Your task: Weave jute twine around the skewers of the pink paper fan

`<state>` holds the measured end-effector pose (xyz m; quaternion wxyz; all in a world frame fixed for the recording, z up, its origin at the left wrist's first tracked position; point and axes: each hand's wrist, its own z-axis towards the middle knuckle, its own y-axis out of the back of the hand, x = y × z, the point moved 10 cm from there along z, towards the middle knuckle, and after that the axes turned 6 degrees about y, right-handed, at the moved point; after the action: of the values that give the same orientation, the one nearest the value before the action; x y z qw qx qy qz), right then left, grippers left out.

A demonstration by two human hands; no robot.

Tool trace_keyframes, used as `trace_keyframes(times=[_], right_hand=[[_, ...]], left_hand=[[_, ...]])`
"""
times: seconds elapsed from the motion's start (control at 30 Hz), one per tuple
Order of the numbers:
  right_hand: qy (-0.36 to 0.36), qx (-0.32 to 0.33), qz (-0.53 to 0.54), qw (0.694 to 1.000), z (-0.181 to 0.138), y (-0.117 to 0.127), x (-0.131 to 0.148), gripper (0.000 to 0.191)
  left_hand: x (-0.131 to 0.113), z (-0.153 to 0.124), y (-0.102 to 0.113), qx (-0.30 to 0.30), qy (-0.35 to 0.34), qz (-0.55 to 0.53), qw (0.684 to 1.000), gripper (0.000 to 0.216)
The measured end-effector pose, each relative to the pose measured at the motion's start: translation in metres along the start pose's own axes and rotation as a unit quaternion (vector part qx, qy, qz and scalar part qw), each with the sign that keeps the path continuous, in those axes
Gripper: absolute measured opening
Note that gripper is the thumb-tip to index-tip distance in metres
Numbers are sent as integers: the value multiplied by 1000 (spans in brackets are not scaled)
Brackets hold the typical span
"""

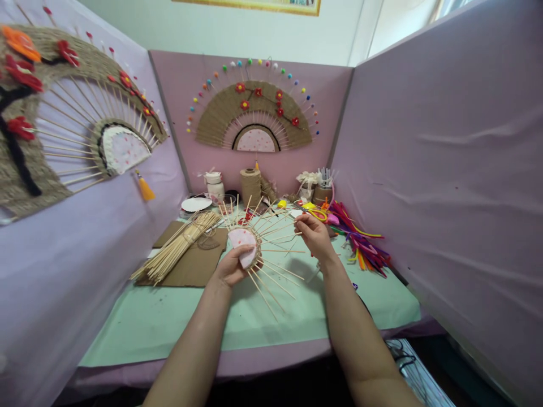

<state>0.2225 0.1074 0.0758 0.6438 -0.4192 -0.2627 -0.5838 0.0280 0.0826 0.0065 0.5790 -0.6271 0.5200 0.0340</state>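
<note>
My left hand (235, 264) grips a half-made fan (242, 240) by its half-round centre, thumb on the front. The centre is white cloth with small reddish spots and a twine-wrapped rim. Thin bamboo sticks (278, 273) spread out from that rim like rays. At the right of the fan, my right hand (314, 230) is closed in a pinch at the outer tip of one stick. Whether a thread is also between those fingers is too small to tell. The fan is held tilted above the green tabletop (271, 325).
A bundle of bamboo sticks (180, 246) lies on brown cardboard (207, 265) at left. Behind stand a twine spool (251, 186) and a white jar (215, 185). Colourful pipe cleaners (360, 243) lie at right. Finished fans hang on the back panel (263, 102) and left panel (85, 121).
</note>
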Motion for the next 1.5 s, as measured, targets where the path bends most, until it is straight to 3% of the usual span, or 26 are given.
trace_keyframes(times=[0.23,0.43,0.6,0.73,1.03,1.3,1.5], right_hand=[[114,-72,-30,990,2,12,28,17],[88,-125,-72,986,3,26,15,21],[8,-54,-111,992,4,8,-19,20],[-5,7,-138,990,0,-17,-30,16],[-13,-26,-175,984,-11,-38,-39,18],[-5,-59,-195,979,-8,-27,-33,21],[-3,-63,-211,975,-9,-23,-33,23]], left_hand=[[9,4,3,-5,34,13,999,20],[17,3,-5,36,62,13,997,24],[15,-3,-16,73,51,16,996,22],[18,-8,-25,102,43,38,993,22],[50,-5,-42,127,71,85,986,31],[40,-3,-35,108,42,115,987,29],[17,-1,-32,75,-34,119,990,29]])
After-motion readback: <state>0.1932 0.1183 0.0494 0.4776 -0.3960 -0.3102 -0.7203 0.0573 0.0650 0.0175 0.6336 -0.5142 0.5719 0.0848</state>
